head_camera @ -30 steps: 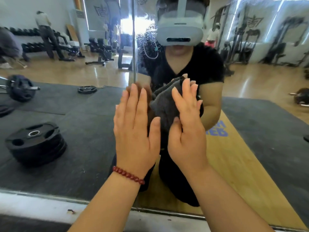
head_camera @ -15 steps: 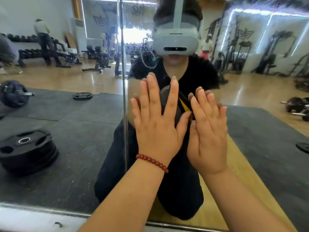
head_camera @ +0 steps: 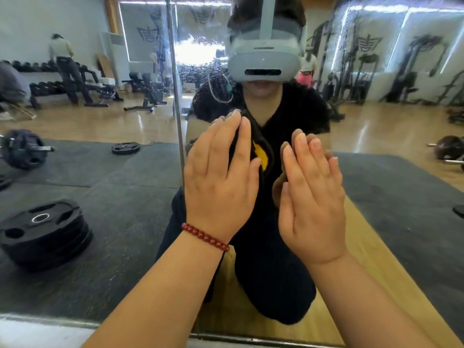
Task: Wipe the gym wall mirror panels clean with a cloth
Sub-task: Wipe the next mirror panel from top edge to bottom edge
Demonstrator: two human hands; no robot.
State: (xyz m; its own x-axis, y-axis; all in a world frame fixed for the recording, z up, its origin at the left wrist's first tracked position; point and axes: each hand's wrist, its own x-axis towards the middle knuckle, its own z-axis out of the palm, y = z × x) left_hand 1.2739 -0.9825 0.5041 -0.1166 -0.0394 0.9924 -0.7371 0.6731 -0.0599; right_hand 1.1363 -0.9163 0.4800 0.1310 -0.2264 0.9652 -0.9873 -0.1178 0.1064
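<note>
Gym wall mirror (head_camera: 125, 222) before me, my left hand (head_camera: 221, 182) flat with straight fingers pressing the dark cloth (head_camera: 261, 151) against the glass just right of the panel seam (head_camera: 175, 96), my right hand (head_camera: 311, 202) flat beside it, fingers straight, grasping nothing, weight plates (head_camera: 42, 229) reflected at left.

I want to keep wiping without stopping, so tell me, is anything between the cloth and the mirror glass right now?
Nothing visible. The left hand presses the dark cloth flat against the mirror; the right hand lies flat beside it, fingers straight. The panel seam runs just left of the cloth.
</note>
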